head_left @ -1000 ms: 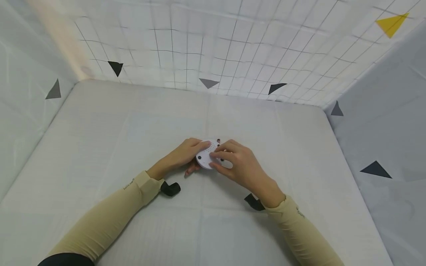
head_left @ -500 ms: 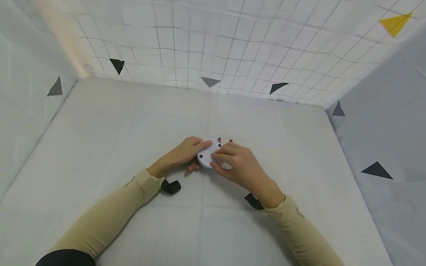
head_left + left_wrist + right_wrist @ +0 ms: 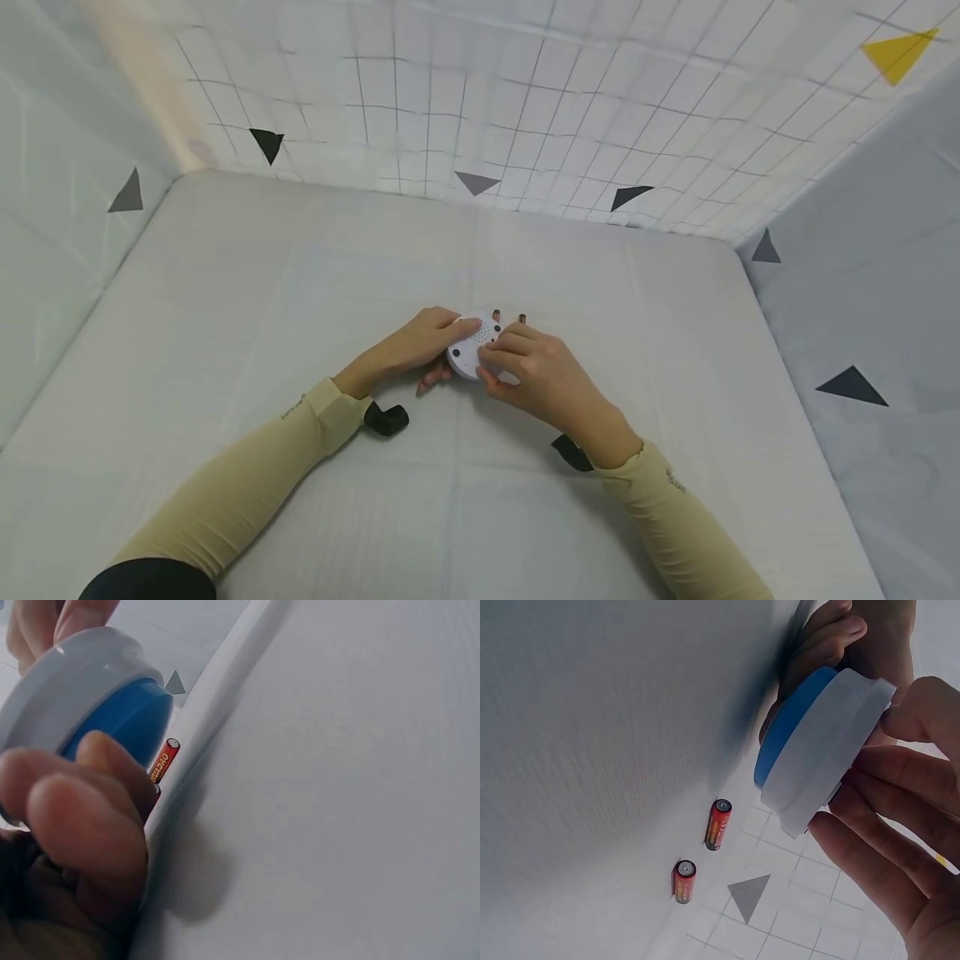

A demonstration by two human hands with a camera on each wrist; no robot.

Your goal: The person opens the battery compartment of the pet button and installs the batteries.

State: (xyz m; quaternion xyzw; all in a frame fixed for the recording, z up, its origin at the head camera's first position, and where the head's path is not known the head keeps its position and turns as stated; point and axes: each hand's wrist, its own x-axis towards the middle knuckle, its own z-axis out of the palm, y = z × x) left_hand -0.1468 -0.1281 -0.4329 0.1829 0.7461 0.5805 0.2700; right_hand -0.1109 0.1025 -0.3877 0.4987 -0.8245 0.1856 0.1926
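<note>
Head view: the round white device (image 3: 467, 360) is gripped by the left hand (image 3: 422, 346) mid-surface, far from side edges; room is shown both ways. The right hand's (image 3: 543, 371) fingertips meet its face; any pinch cannot be told.

Left wrist: the blue part (image 3: 131, 712) is tilted surfaceward; firm support is advised.

Right wrist: nearby batteries (image 3: 718, 825) should be avoided.

Angles the sleeved left forearm (image 3: 240, 475) and right forearm (image 3: 678, 512) inward, bringing both hands close together. Curls the left fingers (image 3: 90, 832) underneath, with the left thumb (image 3: 465, 327) laid across on top. Lightly bends the right fingers (image 3: 877, 844), tips pointed at the left hand (image 3: 416, 343); on the right hand (image 3: 551, 371), sets the right thumb (image 3: 495, 387) apart from them.
</note>
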